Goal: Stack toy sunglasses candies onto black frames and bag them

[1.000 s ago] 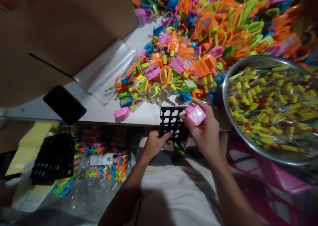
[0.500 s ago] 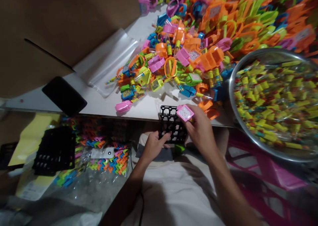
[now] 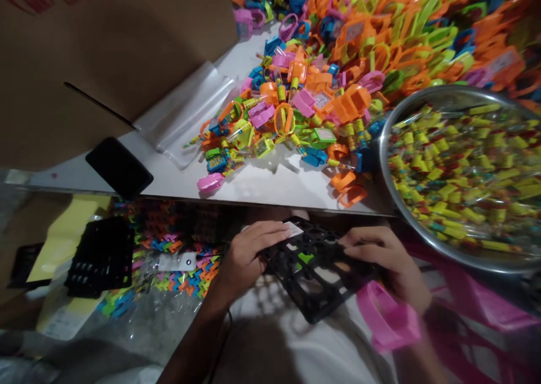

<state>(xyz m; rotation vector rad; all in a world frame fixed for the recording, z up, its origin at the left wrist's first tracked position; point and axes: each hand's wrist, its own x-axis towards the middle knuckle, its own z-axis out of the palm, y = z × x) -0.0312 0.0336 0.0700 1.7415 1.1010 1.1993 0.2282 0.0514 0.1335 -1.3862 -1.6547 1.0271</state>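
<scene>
A black plastic grid tray (image 3: 313, 285) with rows of openings lies tilted over my lap, below the table edge. My left hand (image 3: 249, 251) grips its left end, and a small white label (image 3: 293, 230) shows by the fingertips. At the tray's right end my right hand (image 3: 384, 257) has its fingers closed on the rim. A pink toy watch (image 3: 386, 322) hangs under that hand at the tray's corner; whether the hand or the tray holds it, I cannot tell. A green piece (image 3: 305, 258) shows through the openings.
Colourful toy watches and capped clear tubes (image 3: 270, 119) are heaped on the white table (image 3: 262, 187). A metal bowl (image 3: 386, 164) of yellow-banded tubes stands right. Left are a cardboard box (image 3: 105, 52), clear bags (image 3: 181, 125), a black phone (image 3: 119, 167) and stacked black trays (image 3: 101, 254) below.
The black tray has come down off the table edge toward my body and turned. My right hand moved right and down; the pink watch went from above the tray to its lower right corner.
</scene>
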